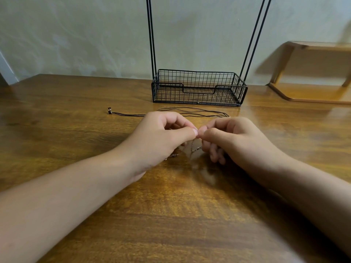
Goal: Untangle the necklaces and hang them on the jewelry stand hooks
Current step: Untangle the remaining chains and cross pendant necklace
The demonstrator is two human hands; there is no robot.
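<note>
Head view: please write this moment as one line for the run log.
left hand: pinches thin chain | right hand: pinches same chain | black cord necklace: on table, unhung | wire stand: basket empty

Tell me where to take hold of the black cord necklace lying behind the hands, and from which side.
Pinch the black cord necklace near its beaded end, coming down from above on the left. That end lies alone on the bare wooden table, while its right part runs close behind both hands and just in front of the wire basket, so it likely lifts free there most easily.
</note>
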